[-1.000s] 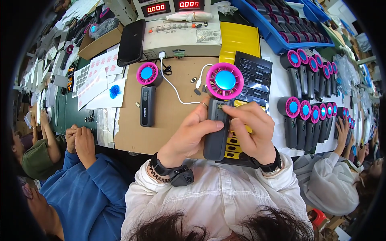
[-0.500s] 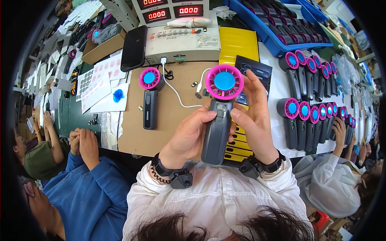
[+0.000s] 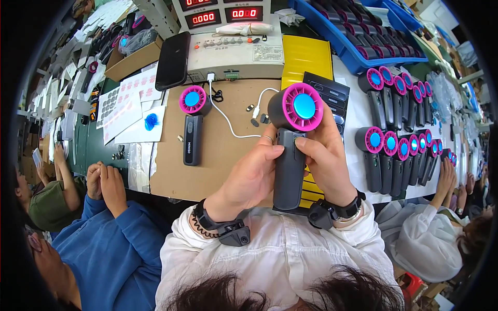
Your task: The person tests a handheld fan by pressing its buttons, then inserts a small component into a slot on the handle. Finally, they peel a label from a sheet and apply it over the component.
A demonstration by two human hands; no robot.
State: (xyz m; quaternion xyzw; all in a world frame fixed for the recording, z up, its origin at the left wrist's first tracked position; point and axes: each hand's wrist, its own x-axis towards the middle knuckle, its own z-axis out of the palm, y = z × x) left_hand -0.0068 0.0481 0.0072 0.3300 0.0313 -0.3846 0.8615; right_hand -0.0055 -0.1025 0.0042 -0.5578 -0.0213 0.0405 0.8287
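Note:
Between my two hands is a dark grey handheld fan [image 3: 288,179] with a magenta grille and a blue disc at its centre. My left hand [image 3: 249,173] wraps the left side of the handle, its thumb below the fan's neck. On the other side my right hand [image 3: 328,160] grips it, with the thumb on the upper front of the handle; its fingers are partly hidden behind the fan. A second handheld fan [image 3: 192,140] lies on the brown board [image 3: 171,176] to the left. A white charging cable [image 3: 228,122] curves across the board towards my left hand.
Rows of fans [image 3: 381,155] lie on white paper at right. A blue crate [image 3: 358,62] of fans stands behind them. A test instrument [image 3: 236,52] with red displays and a black phone [image 3: 173,59] are at the back. Co-workers sit on both sides.
The held fan has shifted slightly right and turned, so its head now faces more to the right. My right thumb has moved onto the handle's front. The co-worker's hand at right has moved.

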